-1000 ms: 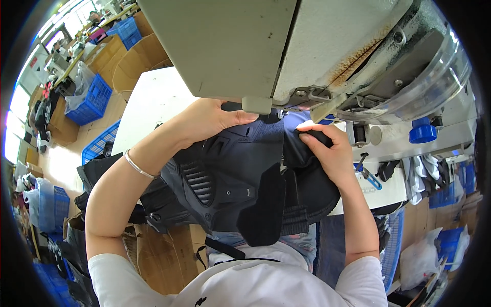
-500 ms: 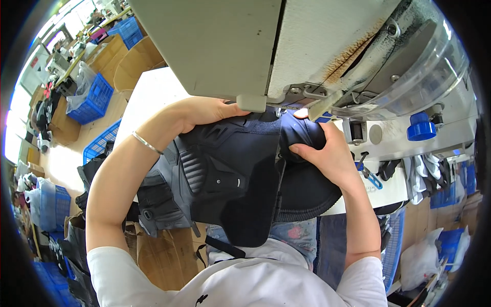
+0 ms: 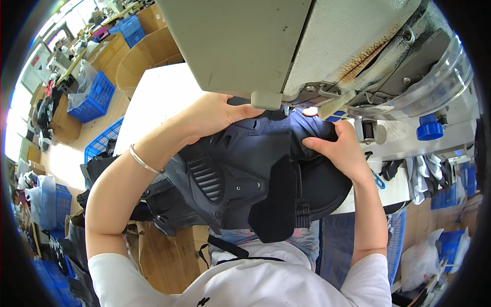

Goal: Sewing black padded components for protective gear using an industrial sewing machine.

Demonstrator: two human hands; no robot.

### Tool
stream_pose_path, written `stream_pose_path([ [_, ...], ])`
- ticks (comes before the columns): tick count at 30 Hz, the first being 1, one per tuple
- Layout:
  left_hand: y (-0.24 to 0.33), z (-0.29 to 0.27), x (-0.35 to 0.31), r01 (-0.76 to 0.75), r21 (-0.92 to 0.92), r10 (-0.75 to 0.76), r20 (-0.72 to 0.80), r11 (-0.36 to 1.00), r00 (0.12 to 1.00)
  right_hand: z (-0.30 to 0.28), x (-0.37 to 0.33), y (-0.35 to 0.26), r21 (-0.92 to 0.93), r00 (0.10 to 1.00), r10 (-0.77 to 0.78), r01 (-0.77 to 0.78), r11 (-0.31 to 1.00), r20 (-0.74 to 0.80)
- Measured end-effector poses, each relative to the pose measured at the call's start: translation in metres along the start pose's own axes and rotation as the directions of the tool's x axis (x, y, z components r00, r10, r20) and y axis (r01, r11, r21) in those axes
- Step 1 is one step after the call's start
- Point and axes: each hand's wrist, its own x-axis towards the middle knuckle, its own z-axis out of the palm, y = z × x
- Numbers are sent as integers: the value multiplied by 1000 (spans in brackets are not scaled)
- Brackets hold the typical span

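Note:
A black padded piece with a moulded, ribbed panel lies under the head of a sewing machine. My left hand grips its far edge at the left, thumb on top beside the machine's presser area; the fingers are mostly hidden under the machine head. On the right, my right hand pinches the soft black fabric, thumb above and the other fingers largely out of sight behind. The needle spot is hidden by the machine. Darker flaps and straps of the piece hang over the table's near edge.
The white table shows at left and right. A blue knob and a blue-handled tool are to the right. Blue crates, cardboard boxes and plastic bags stand around on the floor.
The view has shifted, so machine and hands appear farther right. The piece's near flap has swung a little right, and its ribbed panel is tilted more. Both hands keep their hold.

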Motion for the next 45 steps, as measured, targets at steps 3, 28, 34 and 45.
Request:
stream_pose_path([
  [3, 3, 0, -5, 4, 12, -3, -24, 1000, 1000, -3, 2, 6, 6, 1000, 19, -19, 1000, 0],
  [28, 22, 11, -8, 108, 39, -106, -56, 993, 993, -2, -13, -3, -144, 986, -140, 127, 981, -87],
  [34, 25, 7, -16, 194, 69, -182, -147, 979, 972, -43, -52, 30, -191, 721, -291, 219, 957, -629],
  [45, 15, 6, -13, -51, -80, 48, -40, 995, 998, -439, -93, 192, -322, 518, -313, 76, 944, -796],
])
